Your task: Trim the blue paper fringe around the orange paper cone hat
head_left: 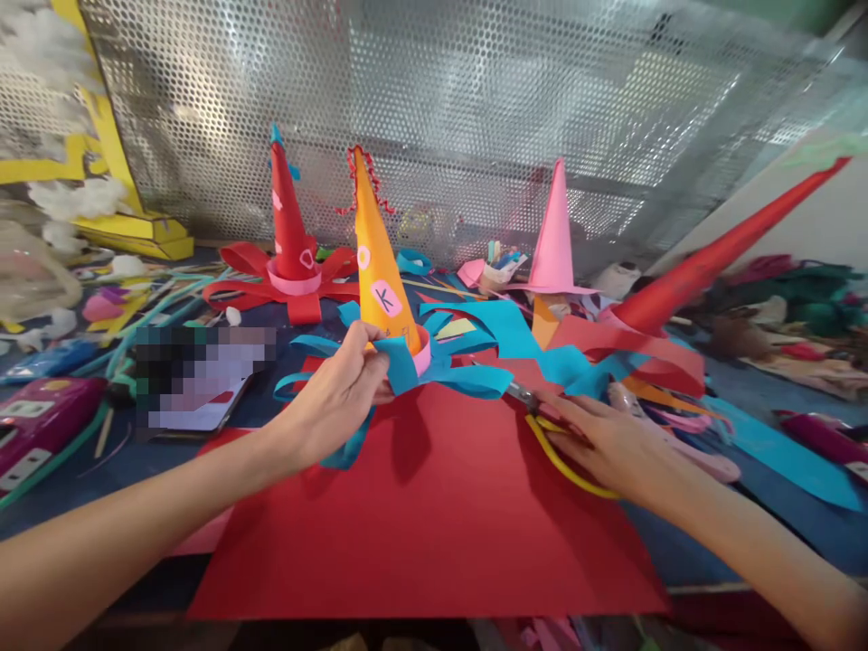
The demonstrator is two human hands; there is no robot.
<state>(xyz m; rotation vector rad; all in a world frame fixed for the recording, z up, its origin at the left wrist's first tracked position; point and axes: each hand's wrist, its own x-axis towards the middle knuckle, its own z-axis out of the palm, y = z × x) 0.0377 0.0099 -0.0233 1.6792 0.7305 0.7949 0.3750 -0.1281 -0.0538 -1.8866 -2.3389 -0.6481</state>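
Note:
My left hand (pixel 343 375) pinches a blue paper loop (pixel 400 363) at the base of an orange paper cone (pixel 381 267). The cone stands upright, with a pink patch marked K, a pink band around its foot and a curly red trim at its tip. More blue loops spread out around it. On the right, my right hand (pixel 587 429) has its fingers at the yellow handles of a pair of scissors (pixel 557 457), whose blades point toward the blue loops; part of the handles is hidden. Beneath both hands lies a large red paper sheet (pixel 434 524).
Behind stand a red cone with red loops (pixel 288 221) and a pink cone (pixel 552 235). A long red cone (pixel 719 253) leans at the right. A phone (pixel 210 389), partly blurred, and a purple glue gun (pixel 54 416) lie at the left. Perforated metal (pixel 440 99) closes off the back.

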